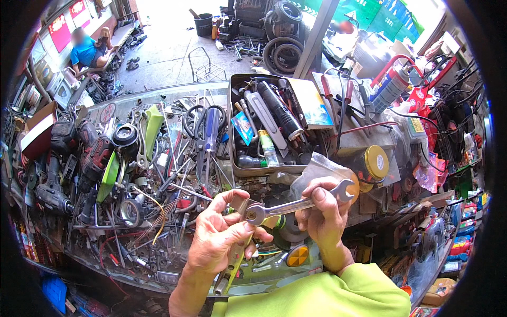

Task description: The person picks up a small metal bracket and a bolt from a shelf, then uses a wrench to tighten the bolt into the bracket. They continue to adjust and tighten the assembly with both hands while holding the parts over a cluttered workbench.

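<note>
In my right hand [325, 219] is a silver combination wrench [288, 207], gripped by its shank near the open end. Its ring end sits around a round brass-coloured fastener on the part in my left hand; whether it bites on it I cannot tell. My left hand [214, 232] is closed around a long, narrow metal part [232, 267] with a yellow-green side. A blocky grey end of this part rises between thumb and fingers, and a tubular end points down toward my body. My palm and fingers hide its middle.
Loose tools cover the bench to the left, with cordless drills [95, 150] and scissors [199, 138] among them. Straight ahead stands a metal tin [248, 171] packed with tools. A yellow-lidded jar [376, 162] is at the right. A person [87, 50] sits at the far left.
</note>
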Motion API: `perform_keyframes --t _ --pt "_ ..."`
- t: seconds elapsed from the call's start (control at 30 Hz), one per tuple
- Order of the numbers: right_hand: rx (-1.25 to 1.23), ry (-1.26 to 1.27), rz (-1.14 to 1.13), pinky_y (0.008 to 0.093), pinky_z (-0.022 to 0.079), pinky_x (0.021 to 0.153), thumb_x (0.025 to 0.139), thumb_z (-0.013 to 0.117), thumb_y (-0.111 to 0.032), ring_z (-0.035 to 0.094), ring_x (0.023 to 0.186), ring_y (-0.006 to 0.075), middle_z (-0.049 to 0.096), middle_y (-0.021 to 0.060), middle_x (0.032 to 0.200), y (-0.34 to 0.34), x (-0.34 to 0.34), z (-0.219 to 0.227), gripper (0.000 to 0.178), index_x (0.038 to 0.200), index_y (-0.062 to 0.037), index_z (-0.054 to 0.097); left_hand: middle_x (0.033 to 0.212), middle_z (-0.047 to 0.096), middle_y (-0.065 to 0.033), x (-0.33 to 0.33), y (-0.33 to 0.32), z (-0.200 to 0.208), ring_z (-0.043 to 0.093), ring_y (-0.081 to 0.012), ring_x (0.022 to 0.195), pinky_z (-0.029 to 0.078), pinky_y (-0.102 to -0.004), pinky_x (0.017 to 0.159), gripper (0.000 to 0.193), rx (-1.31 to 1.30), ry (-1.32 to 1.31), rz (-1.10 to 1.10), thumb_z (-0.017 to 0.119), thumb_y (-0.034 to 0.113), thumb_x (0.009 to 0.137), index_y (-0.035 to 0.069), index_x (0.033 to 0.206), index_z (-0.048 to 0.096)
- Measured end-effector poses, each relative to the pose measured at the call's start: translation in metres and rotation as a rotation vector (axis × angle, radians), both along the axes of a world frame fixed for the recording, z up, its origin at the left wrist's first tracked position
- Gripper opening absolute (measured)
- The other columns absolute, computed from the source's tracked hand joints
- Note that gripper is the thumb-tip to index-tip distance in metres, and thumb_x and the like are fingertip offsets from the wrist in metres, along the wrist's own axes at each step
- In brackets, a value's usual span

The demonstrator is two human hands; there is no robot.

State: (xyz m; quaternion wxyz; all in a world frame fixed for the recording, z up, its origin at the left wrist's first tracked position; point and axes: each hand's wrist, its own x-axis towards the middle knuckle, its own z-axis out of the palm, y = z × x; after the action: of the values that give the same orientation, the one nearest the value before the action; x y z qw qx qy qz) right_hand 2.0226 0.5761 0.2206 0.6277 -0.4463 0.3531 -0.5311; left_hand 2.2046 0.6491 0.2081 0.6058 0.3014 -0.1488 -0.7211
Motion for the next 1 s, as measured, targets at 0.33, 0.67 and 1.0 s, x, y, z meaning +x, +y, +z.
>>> perform_keyframes --t 0.33,0.67,1.0 --pt "-0.138 -0.355 0.027 0.0277 0.040 0.036 0.096 0.044 -0.027 0.050 0.045 0.0168 0.051 0.0100 0.070 -0.008 -0.025 0.006 0.030 0.086 0.0003 0.049 0.101 0.063 -0.0288 0.008 0.001 0.004 0.070 -0.0345 0.076 0.054 -0.0320 0.047 0.050 -0.078 0.082 0.013 0.058 -0.006 0.083 0.004 0.127 0.036" --pt "-0.544 0.296 0.036 0.0293 0.047 0.053 0.090 0.054 -0.039 0.059 0.066 0.0194 0.061 0.0109 0.080 0.011 -0.010 0.031 0.032 0.088 -0.0065 0.058 0.097 0.056 -0.0157 -0.012 0.015 0.028 0.068 -0.0364 0.070 0.058 -0.0435 0.052 0.053 -0.289 0.008 0.277 0.064 -0.005 0.081 0.006 0.125 0.035" --pt "-0.869 0.501 0.447 0.0376 0.047 0.050 0.061 0.072 -0.008 0.059 0.067 0.0311 0.052 0.0100 0.080 0.008 0.006 0.016 0.044 0.100 -0.0033 0.052 0.103 0.059 -0.0162 -0.017 0.020 0.020 0.065 -0.0216 0.081 0.054 -0.0299 0.066 0.058 -0.406 -0.309 0.397 0.071 -0.005 0.077 -0.004 0.125 0.038"
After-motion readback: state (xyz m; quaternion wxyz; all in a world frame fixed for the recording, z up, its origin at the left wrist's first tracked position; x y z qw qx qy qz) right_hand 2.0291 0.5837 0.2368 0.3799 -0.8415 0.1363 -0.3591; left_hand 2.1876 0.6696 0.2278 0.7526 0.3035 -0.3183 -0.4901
